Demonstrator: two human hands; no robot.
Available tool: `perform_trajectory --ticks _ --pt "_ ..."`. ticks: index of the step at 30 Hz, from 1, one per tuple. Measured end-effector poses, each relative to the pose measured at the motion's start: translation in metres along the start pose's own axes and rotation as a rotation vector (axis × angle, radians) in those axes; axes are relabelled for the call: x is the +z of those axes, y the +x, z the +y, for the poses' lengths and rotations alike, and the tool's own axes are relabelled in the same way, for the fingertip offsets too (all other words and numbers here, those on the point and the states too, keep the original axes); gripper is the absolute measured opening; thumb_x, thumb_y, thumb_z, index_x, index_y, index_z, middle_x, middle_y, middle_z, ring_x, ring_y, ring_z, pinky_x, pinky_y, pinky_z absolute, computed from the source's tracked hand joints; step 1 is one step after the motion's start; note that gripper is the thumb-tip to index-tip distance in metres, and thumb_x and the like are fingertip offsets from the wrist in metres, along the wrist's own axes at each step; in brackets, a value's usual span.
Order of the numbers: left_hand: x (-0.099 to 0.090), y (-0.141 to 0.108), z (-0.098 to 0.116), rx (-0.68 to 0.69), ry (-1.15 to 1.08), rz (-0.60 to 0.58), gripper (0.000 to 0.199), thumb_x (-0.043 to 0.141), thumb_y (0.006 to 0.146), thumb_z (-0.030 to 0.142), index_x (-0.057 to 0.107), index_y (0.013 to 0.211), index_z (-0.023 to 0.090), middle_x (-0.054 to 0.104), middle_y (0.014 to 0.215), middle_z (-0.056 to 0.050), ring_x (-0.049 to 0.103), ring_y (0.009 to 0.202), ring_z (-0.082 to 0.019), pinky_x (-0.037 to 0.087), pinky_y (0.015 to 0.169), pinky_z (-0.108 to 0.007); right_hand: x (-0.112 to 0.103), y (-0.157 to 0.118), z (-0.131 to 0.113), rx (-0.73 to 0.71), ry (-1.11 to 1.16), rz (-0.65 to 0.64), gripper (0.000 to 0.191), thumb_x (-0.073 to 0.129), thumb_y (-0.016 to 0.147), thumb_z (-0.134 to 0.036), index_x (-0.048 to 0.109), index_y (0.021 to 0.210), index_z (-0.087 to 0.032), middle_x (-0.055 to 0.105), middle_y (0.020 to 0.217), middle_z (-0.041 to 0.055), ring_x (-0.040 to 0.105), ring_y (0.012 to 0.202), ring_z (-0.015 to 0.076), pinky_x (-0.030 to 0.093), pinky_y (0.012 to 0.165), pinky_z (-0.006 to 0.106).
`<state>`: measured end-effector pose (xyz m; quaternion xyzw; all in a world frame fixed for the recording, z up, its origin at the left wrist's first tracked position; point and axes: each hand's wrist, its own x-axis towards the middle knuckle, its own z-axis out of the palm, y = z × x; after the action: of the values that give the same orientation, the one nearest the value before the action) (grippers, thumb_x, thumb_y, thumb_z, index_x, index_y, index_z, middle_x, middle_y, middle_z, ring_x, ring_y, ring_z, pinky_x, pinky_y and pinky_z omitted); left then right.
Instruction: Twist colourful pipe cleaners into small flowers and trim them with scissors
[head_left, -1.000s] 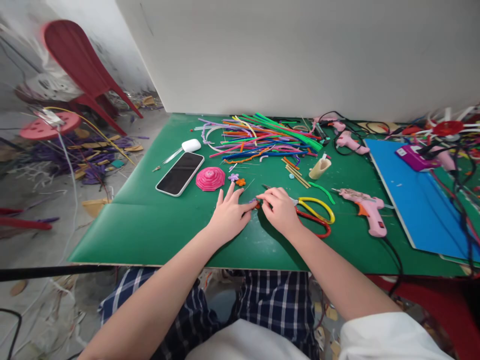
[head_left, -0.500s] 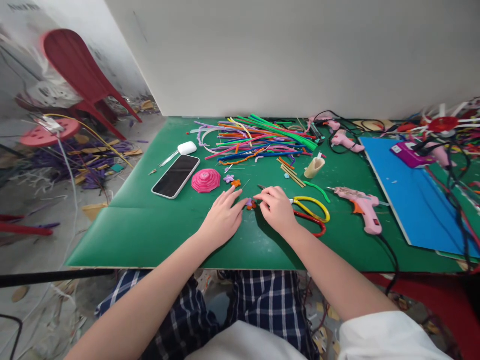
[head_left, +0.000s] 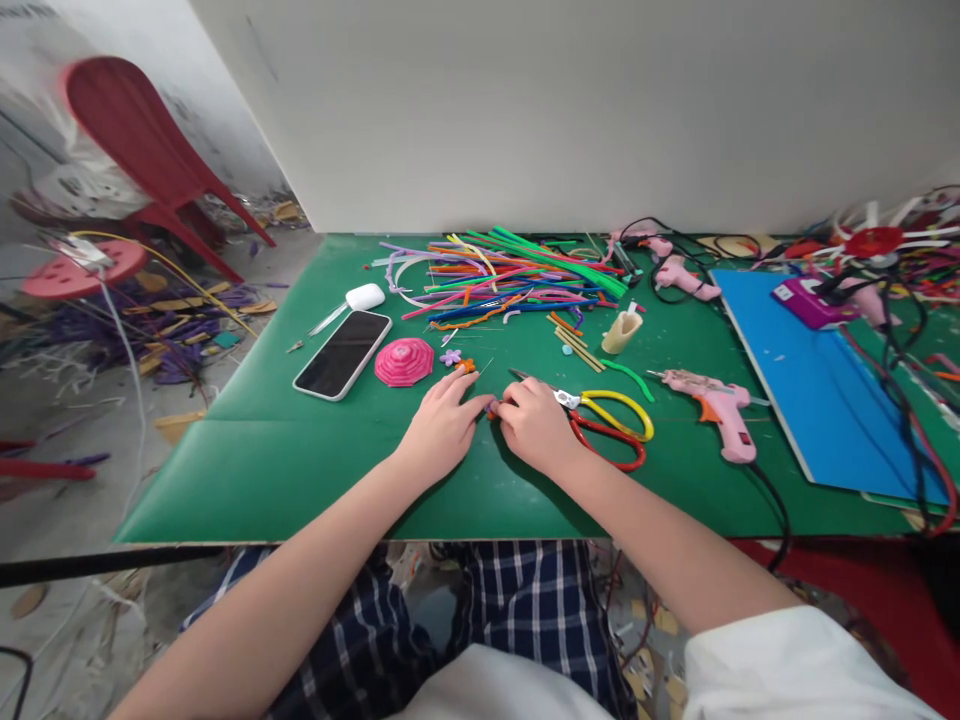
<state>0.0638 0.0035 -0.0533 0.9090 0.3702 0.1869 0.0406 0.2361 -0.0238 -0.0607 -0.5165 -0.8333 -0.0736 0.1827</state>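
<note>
Between my hands, a small purple and orange flower piece (head_left: pixel 492 411) lies low over the green table, mostly covered by fingertips. My left hand (head_left: pixel 442 425) touches its left side with thumb and finger, while another fingertip reaches an orange flower (head_left: pixel 466 366). My right hand (head_left: pixel 532 420) has curled fingers pressed at the piece's right side. A purple flower (head_left: pixel 451 357) lies beside the orange one, and a pink ridged disc (head_left: pixel 404 362) is farther left. Scissors with yellow and red handles (head_left: pixel 616 415) rest partly behind my right hand.
Colourful pipe cleaners (head_left: pixel 510 275) are heaped at the back. A phone (head_left: pixel 343 355) lies left. Right of the scissors are a pink glue gun (head_left: pixel 724 410), a beige tube (head_left: pixel 622 332) and a blue board (head_left: pixel 817 400).
My right hand has moved left, nearer my left hand, and now covers more of the flower piece. More of the scissors shows. The whole view has shifted slightly.
</note>
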Motion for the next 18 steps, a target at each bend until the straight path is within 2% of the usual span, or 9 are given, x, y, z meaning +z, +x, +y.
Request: perform_trajectory --ticks 9,14,18 --pt "0.005 0.005 -0.002 -0.015 -0.010 -0.012 0.036 0.041 0.077 0.007 0.064 0.103 0.018 0.051 0.124 -0.011 0.040 0.123 -0.027 0.036 0.101 -0.046 0.001 0.008 -0.002 0.062 -0.016 -0.091 0.019 0.047 0.081 -0.016 0.064 0.074 -0.018 0.058 0.080 0.0060 0.041 0.082 0.0204 0.030 0.069 0.034" --pt "0.004 0.004 -0.001 -0.017 0.012 -0.007 0.034 0.043 0.078 0.010 0.063 0.105 0.018 0.051 0.124 -0.012 0.037 0.125 -0.028 0.034 0.102 -0.045 -0.003 0.007 -0.004 0.080 -0.035 -0.137 0.018 0.046 0.080 -0.017 0.063 0.079 -0.018 0.057 0.080 0.0061 0.042 0.083 0.0212 0.029 0.071 0.035" --pt "0.005 0.005 -0.001 -0.016 -0.007 -0.009 0.041 0.041 0.076 0.007 0.061 0.109 0.021 0.047 0.129 -0.011 0.034 0.127 -0.027 0.033 0.103 -0.046 -0.009 0.007 -0.004 0.093 -0.017 -0.183 0.018 0.046 0.080 -0.016 0.063 0.083 -0.019 0.057 0.083 0.0059 0.043 0.085 0.0215 0.030 0.072 0.034"
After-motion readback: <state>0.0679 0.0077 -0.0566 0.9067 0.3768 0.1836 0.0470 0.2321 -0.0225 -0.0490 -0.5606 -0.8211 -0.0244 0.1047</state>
